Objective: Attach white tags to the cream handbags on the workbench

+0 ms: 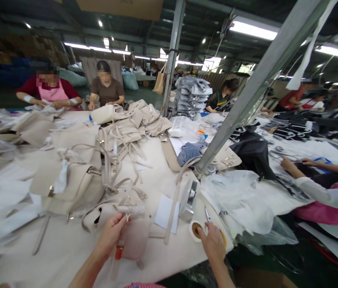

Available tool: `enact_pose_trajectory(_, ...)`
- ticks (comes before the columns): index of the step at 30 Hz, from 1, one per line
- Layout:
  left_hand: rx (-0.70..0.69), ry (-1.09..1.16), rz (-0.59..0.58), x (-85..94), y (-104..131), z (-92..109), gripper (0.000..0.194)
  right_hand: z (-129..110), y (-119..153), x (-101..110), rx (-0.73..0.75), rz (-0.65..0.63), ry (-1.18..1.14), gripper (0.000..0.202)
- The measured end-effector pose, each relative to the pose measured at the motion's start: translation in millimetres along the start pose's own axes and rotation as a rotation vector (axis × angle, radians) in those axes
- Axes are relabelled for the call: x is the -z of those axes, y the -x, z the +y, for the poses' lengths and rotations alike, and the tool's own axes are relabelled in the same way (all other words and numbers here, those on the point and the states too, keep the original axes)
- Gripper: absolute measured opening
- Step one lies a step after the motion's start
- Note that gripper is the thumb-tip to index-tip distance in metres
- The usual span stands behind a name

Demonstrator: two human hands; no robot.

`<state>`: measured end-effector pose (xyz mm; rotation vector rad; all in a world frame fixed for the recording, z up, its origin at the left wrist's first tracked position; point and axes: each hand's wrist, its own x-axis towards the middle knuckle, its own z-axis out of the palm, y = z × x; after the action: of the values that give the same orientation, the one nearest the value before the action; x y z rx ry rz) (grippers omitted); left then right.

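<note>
My left hand [114,231] is closed on a thin pale strap end beside a beige bag [137,236] near the table's front edge. A clear plastic wrap [130,209] lies just above these fingers, and a red-orange piece [118,253] shows below them. At the right, my right hand [212,240] touches the area between a tape roll [195,231] and scissors [207,215]; what its fingers hold, if anything, is hard to make out. A grey tape dispenser [189,200] stands behind the roll, with white paper [166,214] to its left.
Piled beige bags [76,180] cover the left. A slanted metal post [247,92] rises from the table behind the dispenser. Plastic bags [241,196] lie at the right, near a co-worker's hands [291,167]. Other people sit across the table.
</note>
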<state>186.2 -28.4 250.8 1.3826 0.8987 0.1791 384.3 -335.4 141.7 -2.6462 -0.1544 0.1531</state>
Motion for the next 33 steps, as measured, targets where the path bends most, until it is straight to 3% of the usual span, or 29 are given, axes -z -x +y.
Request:
enact_pose_trajectory(2, 0.002, 0.021, -0.019, -1.0, 1.4, 0.4, 0.050, 11.0, -8.7, -5.4, -0.031, -0.023, 0.120, 0.038)
enact_pose_trajectory(6, -0.013, 0.024, -0.004, -3.3, 2.0, 2.5, 0.051, 19.3, -19.7, -10.7, -0.004, -0.084, 0.172, 0.020)
enact_pose_trajectory(9, 0.003, 0.026, -0.006, -3.8, 1.7, 2.6, 0.051, 10.1, -11.4, -10.8, 0.113, 0.001, 0.225, 0.024)
enact_pose_trajectory(11, 0.012, 0.032, -0.012, -3.6, 2.1, 2.2, 0.050, -4.7, 1.0, -14.8, 0.272, 0.043, 0.258, 0.029)
enact_pose_trajectory(14, 0.000, 0.037, -0.019, -3.0, 3.7, 1.9, 0.047, -38.0, 18.1, -30.8, 0.463, -0.003, 0.264, 0.030)
enact_pose_trajectory(18, -0.011, 0.028, -0.028, -2.1, 5.2, 2.6, 0.044, -84.6, 18.4, -62.3, 0.554, -0.057, 0.293, 0.032)
enact_pose_trajectory(21, -0.015, 0.024, -0.036, -1.8, 5.2, 2.7, 0.042, -104.3, 8.9, -82.9, 0.565, -0.059, 0.301, 0.025)
enact_pose_trajectory(28, -0.017, 0.035, -0.042, -2.0, 4.2, -2.2, 0.041, -101.2, 13.5, -103.6, 0.533, -0.104, 0.302, 0.035)
enact_pose_trajectory(33, 0.001, 0.034, -0.038, -1.4, 2.2, -3.0, 0.042, -96.8, 2.2, -102.1, 0.531, -0.174, 0.218, 0.023)
